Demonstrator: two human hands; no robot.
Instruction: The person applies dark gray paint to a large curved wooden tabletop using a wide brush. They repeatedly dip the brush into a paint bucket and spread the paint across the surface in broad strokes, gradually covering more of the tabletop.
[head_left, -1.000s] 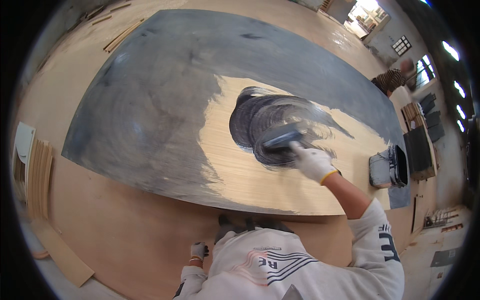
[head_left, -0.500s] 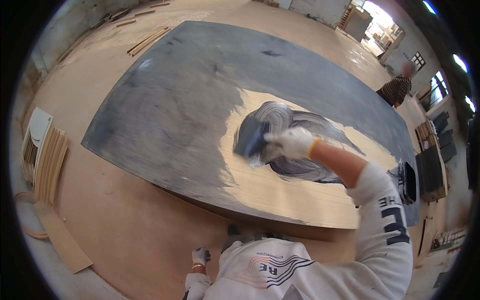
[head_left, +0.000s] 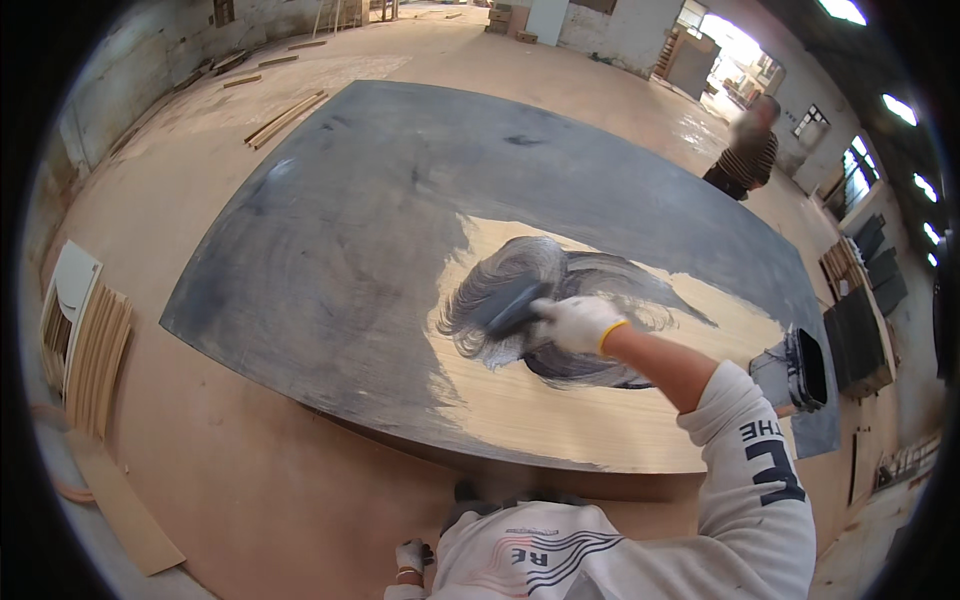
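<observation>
A large panel (head_left: 330,250) lies in front of me, mostly coated dark grey, with a bare pale wood patch (head_left: 570,420) toward its near right. Dark swirled streaks (head_left: 610,285) cover the middle of that patch. My right hand (head_left: 582,325), in a white glove with a yellow cuff, is closed on a wide dark brush (head_left: 515,308). Motion blurs the brush, which is against the streaked wood at the patch's left. Down beside my body hangs my left hand (head_left: 413,553), gloved and stained dark at the fingers, which look curled with nothing visible in them.
An open black bucket (head_left: 808,368) stands at the panel's right end. Beyond the far right side is a person in a striped top (head_left: 748,155). Pale boards (head_left: 100,350) lean at the left, wood strips (head_left: 285,118) lie behind, and dark panels (head_left: 858,335) are stacked right.
The view has tilted up a little. My right hand has swept the brush across the left of the streaks, which now reach farther left. The other person has turned and shifted.
</observation>
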